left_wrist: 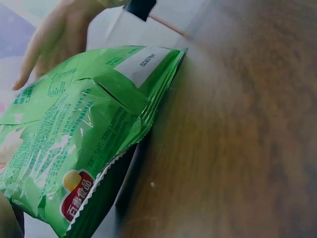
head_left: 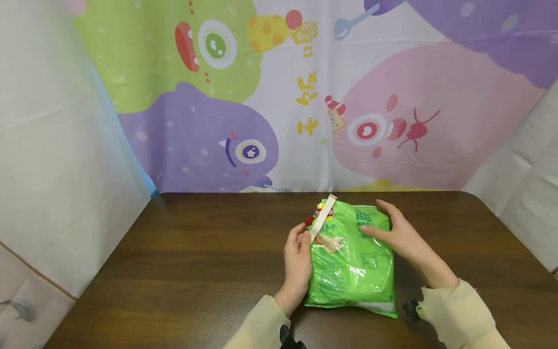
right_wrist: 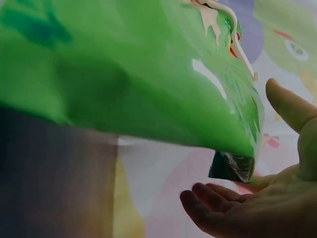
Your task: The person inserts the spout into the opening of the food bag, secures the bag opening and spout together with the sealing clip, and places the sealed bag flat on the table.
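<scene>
A shiny green plastic food bag (head_left: 348,271) is held up above the table, with printed text and a white label strip near its lower edge. Across its upper left corner runs a narrow white bag clip (head_left: 323,218). My left hand (head_left: 298,257) grips the bag's left edge, its thumb at the clip's lower end. On the other side my right hand (head_left: 403,237) is spread around the upper right corner. In the right wrist view the right hand (right_wrist: 257,198) has its thumb apart from the bag and its fingers stretched out beside the corner.
The dark brown wooden table (head_left: 196,252) extends left and right of the bag. Behind it hangs a cartoon-printed curtain (head_left: 296,160), and white sheets (head_left: 52,145) enclose the sides.
</scene>
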`<state>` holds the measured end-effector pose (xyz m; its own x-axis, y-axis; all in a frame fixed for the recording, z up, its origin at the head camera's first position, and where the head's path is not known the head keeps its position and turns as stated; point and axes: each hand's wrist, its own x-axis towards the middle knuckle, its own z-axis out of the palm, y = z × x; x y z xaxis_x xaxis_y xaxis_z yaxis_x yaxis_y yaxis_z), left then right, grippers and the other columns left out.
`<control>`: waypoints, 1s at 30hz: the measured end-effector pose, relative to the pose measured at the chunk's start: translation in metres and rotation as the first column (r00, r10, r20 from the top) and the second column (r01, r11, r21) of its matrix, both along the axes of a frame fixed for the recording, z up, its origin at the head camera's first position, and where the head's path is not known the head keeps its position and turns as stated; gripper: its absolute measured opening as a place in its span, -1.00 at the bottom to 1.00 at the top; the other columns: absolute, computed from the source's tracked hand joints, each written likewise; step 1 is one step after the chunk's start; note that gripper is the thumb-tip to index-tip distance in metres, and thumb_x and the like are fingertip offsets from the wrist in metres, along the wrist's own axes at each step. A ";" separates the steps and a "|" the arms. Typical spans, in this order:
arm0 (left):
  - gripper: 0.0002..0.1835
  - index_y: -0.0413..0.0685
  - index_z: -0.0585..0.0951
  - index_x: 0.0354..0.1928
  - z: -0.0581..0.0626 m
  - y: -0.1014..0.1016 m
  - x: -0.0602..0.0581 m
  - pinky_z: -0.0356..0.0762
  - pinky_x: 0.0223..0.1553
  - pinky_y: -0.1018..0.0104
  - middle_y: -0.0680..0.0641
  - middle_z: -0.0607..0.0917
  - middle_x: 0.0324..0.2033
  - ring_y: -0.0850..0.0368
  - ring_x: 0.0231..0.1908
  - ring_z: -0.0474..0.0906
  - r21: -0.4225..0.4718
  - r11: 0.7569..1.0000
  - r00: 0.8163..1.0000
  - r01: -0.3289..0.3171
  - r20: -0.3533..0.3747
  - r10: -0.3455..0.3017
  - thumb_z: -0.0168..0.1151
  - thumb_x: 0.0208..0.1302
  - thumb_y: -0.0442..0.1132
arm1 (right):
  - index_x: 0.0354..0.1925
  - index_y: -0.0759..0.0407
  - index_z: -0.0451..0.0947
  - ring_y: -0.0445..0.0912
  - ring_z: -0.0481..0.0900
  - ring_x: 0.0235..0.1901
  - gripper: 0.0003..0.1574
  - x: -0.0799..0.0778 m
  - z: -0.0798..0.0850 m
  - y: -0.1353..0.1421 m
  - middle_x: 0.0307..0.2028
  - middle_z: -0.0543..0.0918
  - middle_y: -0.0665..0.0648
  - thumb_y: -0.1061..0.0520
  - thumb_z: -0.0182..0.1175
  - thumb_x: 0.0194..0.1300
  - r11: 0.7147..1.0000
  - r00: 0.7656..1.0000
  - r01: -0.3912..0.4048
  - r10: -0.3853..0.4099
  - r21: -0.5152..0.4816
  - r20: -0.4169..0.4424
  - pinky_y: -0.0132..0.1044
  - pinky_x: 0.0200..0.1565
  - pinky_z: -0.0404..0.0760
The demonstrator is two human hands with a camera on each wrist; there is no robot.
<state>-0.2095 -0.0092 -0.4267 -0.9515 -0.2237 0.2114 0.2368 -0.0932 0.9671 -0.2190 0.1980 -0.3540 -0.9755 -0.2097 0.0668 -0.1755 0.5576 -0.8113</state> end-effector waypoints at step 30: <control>-0.68 -0.16 0.40 -0.01 -0.004 -0.018 -0.016 0.43 -0.29 0.31 -0.18 0.57 -0.24 0.13 -0.29 0.49 0.091 0.996 0.992 -0.007 0.127 -0.005 -0.07 0.24 -0.17 | 0.07 0.42 0.14 0.05 0.50 -0.18 -0.43 0.012 -0.061 0.006 -0.15 0.51 0.23 0.20 0.06 0.15 0.851 0.834 -0.275 0.442 -0.447 0.330 -0.16 -0.15 0.43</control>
